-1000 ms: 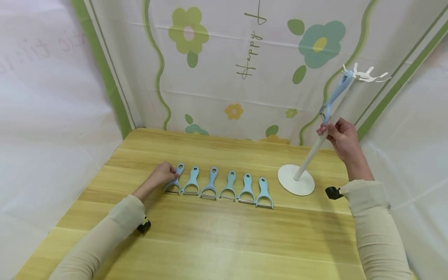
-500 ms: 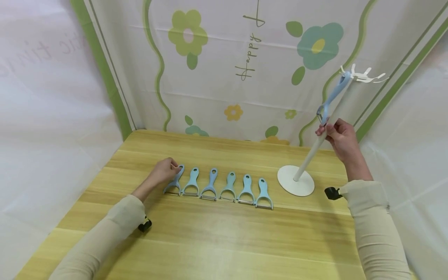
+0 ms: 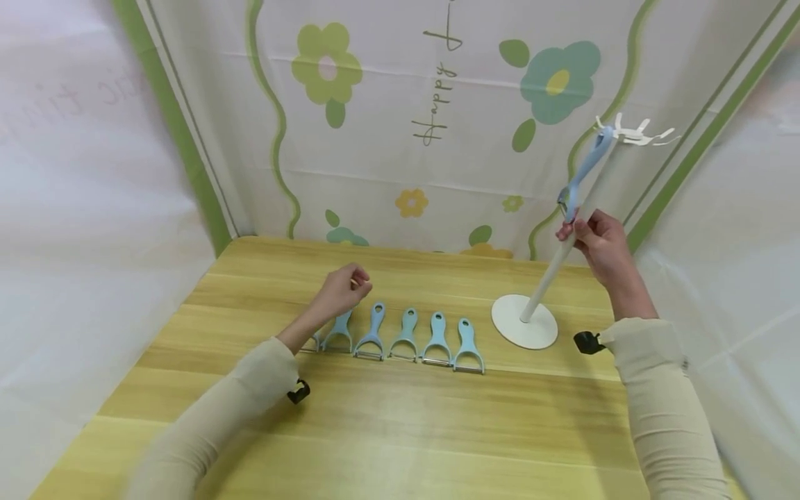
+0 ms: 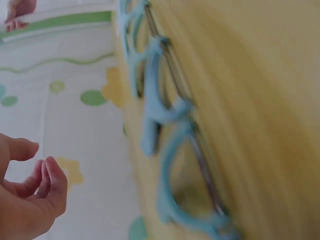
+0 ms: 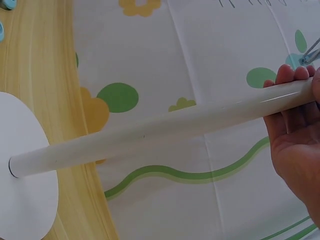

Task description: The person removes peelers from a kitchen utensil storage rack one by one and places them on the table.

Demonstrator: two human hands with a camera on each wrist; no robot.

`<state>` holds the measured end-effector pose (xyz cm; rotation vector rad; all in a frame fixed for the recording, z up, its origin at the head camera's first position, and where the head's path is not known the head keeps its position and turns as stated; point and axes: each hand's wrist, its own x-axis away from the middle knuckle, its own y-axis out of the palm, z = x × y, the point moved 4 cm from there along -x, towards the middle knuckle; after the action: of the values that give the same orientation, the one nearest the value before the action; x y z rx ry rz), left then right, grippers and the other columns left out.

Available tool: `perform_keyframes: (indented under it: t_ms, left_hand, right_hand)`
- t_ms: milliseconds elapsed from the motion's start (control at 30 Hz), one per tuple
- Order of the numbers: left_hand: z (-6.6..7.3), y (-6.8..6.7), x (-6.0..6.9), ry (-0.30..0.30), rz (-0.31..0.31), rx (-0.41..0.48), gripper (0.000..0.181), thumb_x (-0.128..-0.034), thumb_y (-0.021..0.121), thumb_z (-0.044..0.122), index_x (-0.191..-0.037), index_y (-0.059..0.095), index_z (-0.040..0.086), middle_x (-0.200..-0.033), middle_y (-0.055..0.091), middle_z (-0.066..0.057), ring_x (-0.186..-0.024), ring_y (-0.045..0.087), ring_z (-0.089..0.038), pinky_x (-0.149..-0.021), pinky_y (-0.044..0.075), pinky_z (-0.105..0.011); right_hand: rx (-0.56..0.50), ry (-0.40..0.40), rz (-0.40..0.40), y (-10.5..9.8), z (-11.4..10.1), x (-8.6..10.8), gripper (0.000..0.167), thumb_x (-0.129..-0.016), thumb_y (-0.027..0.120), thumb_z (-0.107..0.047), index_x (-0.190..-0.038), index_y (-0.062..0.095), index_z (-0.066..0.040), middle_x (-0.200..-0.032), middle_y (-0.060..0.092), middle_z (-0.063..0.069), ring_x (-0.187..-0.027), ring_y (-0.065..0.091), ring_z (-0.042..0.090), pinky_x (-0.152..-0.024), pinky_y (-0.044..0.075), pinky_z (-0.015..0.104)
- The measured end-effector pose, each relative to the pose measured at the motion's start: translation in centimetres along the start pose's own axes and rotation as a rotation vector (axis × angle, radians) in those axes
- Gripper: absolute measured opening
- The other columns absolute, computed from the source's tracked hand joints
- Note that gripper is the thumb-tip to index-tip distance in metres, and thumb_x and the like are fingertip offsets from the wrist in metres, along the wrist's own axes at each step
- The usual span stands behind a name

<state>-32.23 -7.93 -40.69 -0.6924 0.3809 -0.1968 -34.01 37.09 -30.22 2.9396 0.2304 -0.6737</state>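
My left hand hovers over the left end of a row of blue peelers, holding nothing. In the left wrist view its thumb and fingers are apart. Below it, one peeler is partly covered and another is mostly hidden. Further right lie a periwinkle peeler and several light blue ones. My right hand grips the pole of a white hook stand, its fingers curled round it in the right wrist view. A blue peeler hangs from one of the hooks at the top, just above that hand.
The stand's round base rests on the wooden table, right of the peelers. A white flowered curtain rises behind the table's back edge, with white cloth at both sides.
My left hand has left the leftmost peeler and moved right and up, with nothing in it. The right hand keeps its hold on the pole. The whole head view has shifted slightly.
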Motion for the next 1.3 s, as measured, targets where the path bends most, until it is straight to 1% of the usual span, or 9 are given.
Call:
perform_keyframes:
  t_ms: [67,133,300,400,567,733,900,1133,1300]
  left_hand:
    - [1.0,0.7,-0.7,0.047,-0.001,0.033,0.013,-0.0948,0.064,0.007,-0.103,0.061,-0.002,-0.096,0.067,-0.016,-0.090,0.067,-0.026,-0.082,0.058,-0.034]
    - [2.0,1.4,-1.4,0.068,-0.011,0.058,0.013,-0.0956,0.064,0.007,-0.104,0.061,-0.002,-0.097,0.067,-0.015,-0.091,0.066,-0.025,-0.083,0.057,-0.035]
    - [4.9,2.7,-3.3,0.066,-0.046,0.111,0.017,-0.0982,0.063,0.011,-0.109,0.061,-0.001,-0.103,0.067,-0.015,-0.098,0.066,-0.026,-0.088,0.058,-0.036]
    - [6.9,3.3,-4.6,0.076,-0.066,0.154,0.018,-0.0993,0.061,0.014,-0.112,0.061,0.001,-0.106,0.067,-0.014,-0.101,0.065,-0.025,-0.089,0.058,-0.033]
    - [10.2,4.1,-6.6,0.138,-0.116,0.231,0.022,-0.1009,0.060,0.016,-0.117,0.060,0.001,-0.111,0.066,-0.011,-0.105,0.064,-0.023,-0.092,0.057,-0.031]
    - [13.0,4.6,-8.1,0.194,-0.167,0.261,0.026,-0.1014,0.059,0.017,-0.124,0.059,0.004,-0.118,0.066,-0.010,-0.113,0.063,-0.021,-0.097,0.054,-0.028]
    - [15.3,5.0,-9.4,0.210,-0.192,0.294,0.033,-0.1011,0.059,0.018,-0.131,0.057,0.005,-0.128,0.064,-0.010,-0.122,0.061,-0.020,-0.100,0.051,-0.024]
    - [18.1,6.0,-11.5,0.251,-0.219,0.397,0.039,-0.1017,0.058,0.017,-0.137,0.053,0.001,-0.135,0.061,-0.013,-0.127,0.058,-0.021,-0.098,0.052,-0.022]
    - [20.6,6.6,-13.0,0.292,-0.227,0.428,0.041,-0.1027,0.056,0.018,-0.140,0.051,0.002,-0.140,0.058,-0.014,-0.130,0.056,-0.019,-0.099,0.050,-0.019]
  right_hand:
    - [0.017,-0.006,-0.007,0.1,0.0,0.0,0.012,-0.099,0.056,-0.013,-0.099,0.060,-0.001,-0.083,0.070,0.004,-0.077,0.069,0.013,-0.078,0.059,0.020]
    - [0.025,-0.010,-0.016,0.2,-0.1,-0.1,0.012,-0.100,0.055,-0.012,-0.099,0.059,-0.001,-0.083,0.069,0.004,-0.077,0.068,0.013,-0.078,0.058,0.020]
    - [0.047,-0.003,-0.021,0.3,0.0,-0.4,0.014,-0.099,0.056,-0.015,-0.100,0.060,-0.002,-0.085,0.068,0.003,-0.078,0.068,0.012,-0.078,0.058,0.020]
    - [0.036,0.005,-0.014,0.3,0.0,-0.4,0.014,-0.099,0.057,-0.016,-0.101,0.061,-0.002,-0.084,0.068,0.003,-0.077,0.068,0.012,-0.078,0.058,0.019]
    - [0.002,0.020,-0.021,0.5,0.4,-0.3,0.013,-0.099,0.057,-0.015,-0.102,0.061,-0.002,-0.083,0.069,0.003,-0.077,0.068,0.012,-0.078,0.058,0.019]
    - [0.023,0.010,-0.016,0.4,0.6,-0.2,0.014,-0.100,0.056,-0.015,-0.103,0.060,-0.002,-0.083,0.068,0.003,-0.077,0.068,0.011,-0.078,0.058,0.019]
    - [0.055,-0.003,-0.001,0.1,0.5,-0.4,0.013,-0.100,0.057,-0.016,-0.101,0.060,-0.003,-0.084,0.067,0.002,-0.077,0.067,0.011,-0.079,0.058,0.019]
    - [0.012,-0.012,-0.021,0.0,0.2,-0.2,0.013,-0.100,0.055,-0.013,-0.101,0.061,-0.002,-0.082,0.068,0.004,-0.077,0.068,0.012,-0.079,0.058,0.020]
    - [0.008,-0.022,-0.030,0.1,0.1,-0.1,0.012,-0.101,0.054,-0.012,-0.101,0.062,-0.003,-0.082,0.067,0.003,-0.076,0.067,0.012,-0.079,0.058,0.020]
